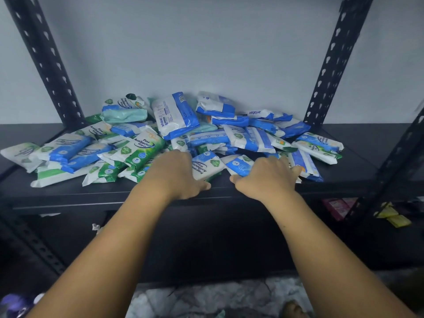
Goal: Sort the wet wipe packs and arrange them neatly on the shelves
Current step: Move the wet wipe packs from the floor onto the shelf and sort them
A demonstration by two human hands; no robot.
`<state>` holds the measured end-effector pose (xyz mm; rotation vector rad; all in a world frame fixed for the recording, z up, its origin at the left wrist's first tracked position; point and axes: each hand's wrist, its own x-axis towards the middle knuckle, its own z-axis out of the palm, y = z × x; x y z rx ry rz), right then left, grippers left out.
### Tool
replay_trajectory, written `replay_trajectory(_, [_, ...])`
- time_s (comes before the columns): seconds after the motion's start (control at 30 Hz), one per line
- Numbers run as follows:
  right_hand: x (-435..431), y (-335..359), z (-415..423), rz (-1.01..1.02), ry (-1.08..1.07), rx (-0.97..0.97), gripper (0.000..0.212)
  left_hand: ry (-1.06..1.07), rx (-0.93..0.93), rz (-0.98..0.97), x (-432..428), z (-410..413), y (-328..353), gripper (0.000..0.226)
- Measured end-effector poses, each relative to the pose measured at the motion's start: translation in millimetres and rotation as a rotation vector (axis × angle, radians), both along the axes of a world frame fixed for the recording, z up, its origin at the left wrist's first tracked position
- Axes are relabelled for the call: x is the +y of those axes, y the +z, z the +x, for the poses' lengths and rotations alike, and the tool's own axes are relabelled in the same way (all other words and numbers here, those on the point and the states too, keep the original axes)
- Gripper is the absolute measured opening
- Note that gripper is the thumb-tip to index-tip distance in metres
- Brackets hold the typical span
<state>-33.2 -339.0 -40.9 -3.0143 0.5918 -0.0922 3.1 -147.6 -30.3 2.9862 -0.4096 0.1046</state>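
Note:
A loose heap of wet wipe packs (174, 115), blue-and-white and green-and-white, lies across the black shelf board (344, 177) against the wall. My left hand (176, 173) rests on the front of the heap. Its fingers are hidden among the packs, and its thumb lies just under a blue-and-green pack (207, 167). My right hand (266, 175) lies palm down with fingers spread over the packs beside it. Its thumb sits at the lower edge of a blue pack (239, 167). A green Pine Antibacterial pack (140, 150) lies left of my left hand.
Black perforated uprights stand at the back left (46, 63) and back right (330, 63). A lower shelf holds pink (337, 207) and yellow packets (394, 216) at the right. A marbled floor (206, 299) shows below.

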Motion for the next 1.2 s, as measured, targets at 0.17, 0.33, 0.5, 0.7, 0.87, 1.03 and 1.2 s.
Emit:
replay_trajectory(0.17, [-2.8,-1.3,-11.7,0.031,0.051,-0.072,0.052,0.031,-0.086,0.076,-7.5,-15.2,0.2,0.056])
replay_trajectory(0.33, [-0.3,3.3,-60.7,0.002,0.099,-0.113,0.058,0.038,0.027,-0.167,0.6,-55.0,3.4,0.045])
replay_trajectory(0.5, [-7.4,-17.4,-131.3,0.044,0.207,-0.209,0.059,-0.005,0.171,-0.306,23.1,-113.7,-8.6,0.043])
replay_trajectory(0.7, [-19.1,-119.7,-184.0,0.341,0.156,0.099,0.057,-0.075,0.349,-0.223,56.8,-159.2,-103.5,0.041])
replay_trajectory(0.87, [-19.6,-233.5,-171.5,0.517,-0.034,0.570,0.055,0.043,0.565,0.005,59.5,-147.0,-242.6,0.054])
replay_trajectory(1.03, [-10.4,-326.2,-169.4,0.558,-0.169,0.659,0.055,0.322,0.690,-0.178,45.6,-162.8,-357.2,0.056])
replay_trajectory(1.2, [-16.0,-384.2,-156.3,0.518,-0.138,0.738,0.056,0.414,0.704,-0.289,28.9,-170.6,-418.4,0.063])
